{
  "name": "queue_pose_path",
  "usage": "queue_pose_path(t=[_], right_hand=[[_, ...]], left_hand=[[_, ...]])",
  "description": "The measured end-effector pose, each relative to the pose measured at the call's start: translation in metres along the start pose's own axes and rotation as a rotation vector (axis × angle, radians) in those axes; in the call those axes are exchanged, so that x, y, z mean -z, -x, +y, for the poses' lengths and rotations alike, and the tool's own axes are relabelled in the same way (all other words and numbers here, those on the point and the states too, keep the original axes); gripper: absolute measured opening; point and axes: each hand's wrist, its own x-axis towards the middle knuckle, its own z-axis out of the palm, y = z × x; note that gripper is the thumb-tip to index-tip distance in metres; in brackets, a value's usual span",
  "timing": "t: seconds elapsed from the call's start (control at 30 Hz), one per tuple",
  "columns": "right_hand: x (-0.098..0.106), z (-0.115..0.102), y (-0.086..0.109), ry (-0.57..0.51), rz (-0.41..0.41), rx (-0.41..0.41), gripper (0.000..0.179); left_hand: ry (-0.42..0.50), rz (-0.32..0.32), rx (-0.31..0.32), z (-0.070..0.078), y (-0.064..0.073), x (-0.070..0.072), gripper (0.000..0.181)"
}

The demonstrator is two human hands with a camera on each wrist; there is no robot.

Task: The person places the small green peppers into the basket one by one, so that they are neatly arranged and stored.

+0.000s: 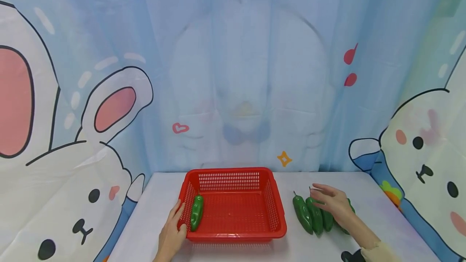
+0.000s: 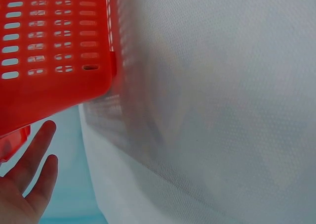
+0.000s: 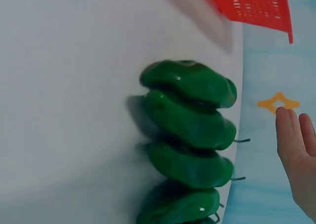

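Roughly at 6 o'clock in the head view, a red basket (image 1: 233,221) with slotted walls sat on a white counter (image 1: 160,197). Inside it, toward 9 o'clock, lay one glossy green pepper (image 1: 197,213), its stem pointing to 12.

The person's left hand (image 1: 171,227) rested at the basket's 8 o'clock, around its near left corner. Its fingers were extended rather than curled; the left wrist view showed two of them straight and spread.

At the basket's 3 o'clock, well apart from the single pepper, at least four loose peppers (image 1: 302,214) lay side by side on the counter, stems mostly toward 11 and 12. The right hand (image 1: 333,204) hung over them with its fingers loosely extended, grasping nothing and partly hiding the row. In the right wrist view, that hand appeared at 4 o'clock, beside the stem ends, with the basket's corner at 1 o'clock. A pale sleeve (image 1: 380,252) covered the right forearm.

Beyond the counter, at 12 o'clock, hung a light blue curtain (image 1: 247,51) printed with white rabbits (image 1: 65,201) at 8 and 4 o'clock and an orange star (image 1: 284,159) just past the basket.
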Motion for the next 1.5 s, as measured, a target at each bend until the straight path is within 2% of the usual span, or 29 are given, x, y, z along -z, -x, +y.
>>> queue_pose_path(t=[0.27,0.47,0.73,0.9,1.1,1.27,1.5], right_hand=[[0.02,0.012,-0.003,0.046,0.034,0.004,0.076],[0.033,0.018,-0.004,0.102,0.094,-0.027,0.079],[0.041,0.025,-0.008,0.129,0.164,-0.079,0.073],[0.045,0.028,-0.009,0.173,0.199,-0.075,0.071],[0.053,0.031,-0.008,0.238,0.305,-0.066,0.066],[0.056,0.037,-0.007,0.247,0.42,-0.109,0.06],[0.059,0.048,-0.006,0.276,0.453,-0.178,0.06]], left_hand=[[0.003,-0.01,0.003,-0.001,-0.001,0.001,0.065],[0.013,-0.012,0.01,-0.001,-0.002,0.001,0.066],[0.011,-0.001,0.0,-0.003,-0.003,0.001,0.065],[0.02,-0.019,0.013,-0.003,-0.004,0.0,0.065],[0.007,0.003,0.001,-0.002,-0.003,0.0,0.065],[0.018,-0.009,0.002,-0.002,-0.003,0.0,0.066],[0.012,-0.035,0.028,-0.005,-0.004,-0.003,0.066]])
